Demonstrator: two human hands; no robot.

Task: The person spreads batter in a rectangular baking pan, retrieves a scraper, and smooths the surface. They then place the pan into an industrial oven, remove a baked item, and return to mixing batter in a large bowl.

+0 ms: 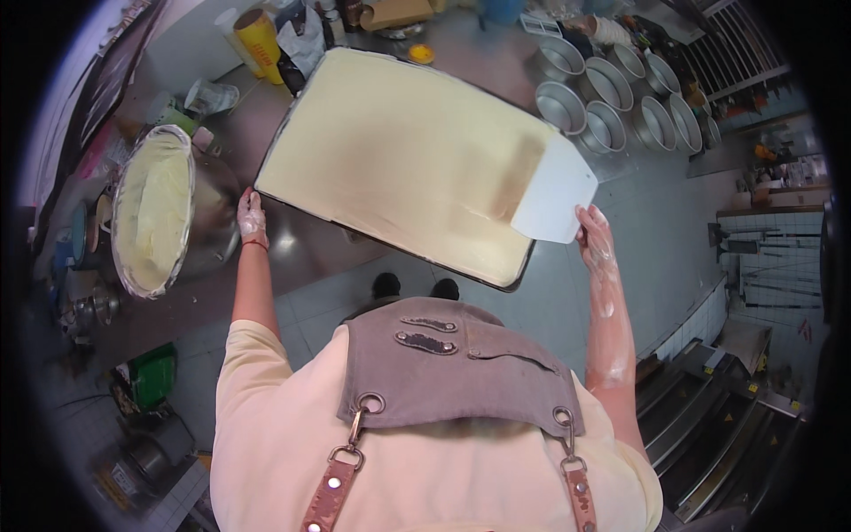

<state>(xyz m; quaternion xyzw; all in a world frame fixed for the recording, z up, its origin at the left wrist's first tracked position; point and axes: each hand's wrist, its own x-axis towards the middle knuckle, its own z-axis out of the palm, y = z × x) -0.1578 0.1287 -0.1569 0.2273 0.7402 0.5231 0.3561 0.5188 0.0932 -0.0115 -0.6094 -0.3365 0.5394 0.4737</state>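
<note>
A large sheet pan [412,159] of smooth pale yellow batter lies slantwise before me, its near right corner jutting past the metal table. My left hand [252,218], smeared with batter, is at the pan's near left corner, its grip partly hidden. My right hand [594,231] pinches the edge of a white plastic dough scraper [555,189], whose long edge lies over the batter at the pan's right end. Streaks of batter coat my right forearm. To the left stands a metal mixing bowl [211,199] with pale batter [158,206] inside and smears around its rim.
Several round metal cake pans [607,84] stand at the back right. Behind the tray are a yellow roll [258,41], a small yellow-orange container [421,53] and a clear plastic cup [211,96]. Black slatted equipment [718,425] is at the lower right, a green bin [153,376] at the lower left.
</note>
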